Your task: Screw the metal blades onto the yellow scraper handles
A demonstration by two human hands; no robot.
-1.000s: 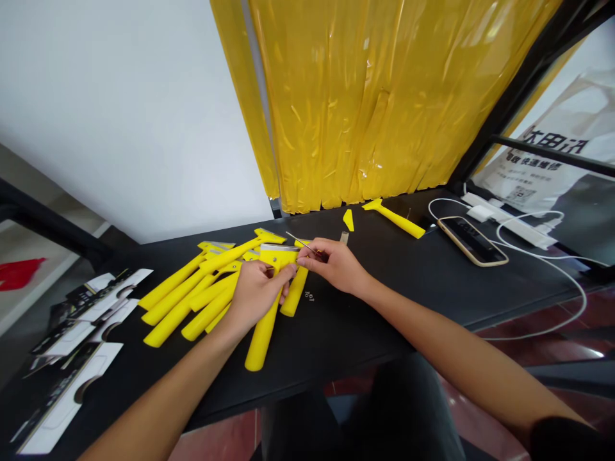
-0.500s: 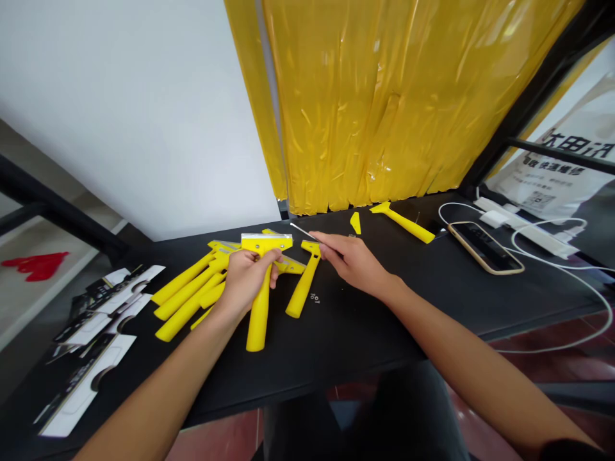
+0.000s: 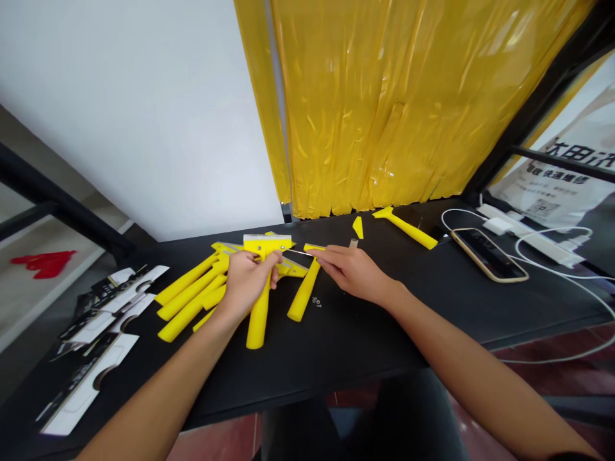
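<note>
In my left hand (image 3: 250,276) is a yellow scraper (image 3: 259,314), closed around its upper handle. Its wide head faces up, with a pale strip along the top edge and two screws. My right hand (image 3: 353,272) pinches a thin-shafted screwdriver (image 3: 296,252), its handle mostly hidden by the fingers. The shaft's tip is at the right screw of the scraper head; contact is too small to confirm. Several more yellow scrapers (image 3: 185,298) lie piled at the left, partly behind my left hand. Another yellow scraper (image 3: 303,294) rests between my hands, its head partly covered.
Black-and-white cardboard sleeves (image 3: 96,378) lie at left on the black table (image 3: 365,346). Farther back are a small yellow piece (image 3: 358,227) and a yellow scraper (image 3: 410,230). At right sit a phone (image 3: 490,253), white cables and a power strip (image 3: 533,237). Yellow plastic sheeting (image 3: 384,115) hangs behind.
My right hand has lowered and turned the screwdriver, bringing its tip from above the scraper head's right end down to the right screw. My left hand keeps its hold on the scraper.
</note>
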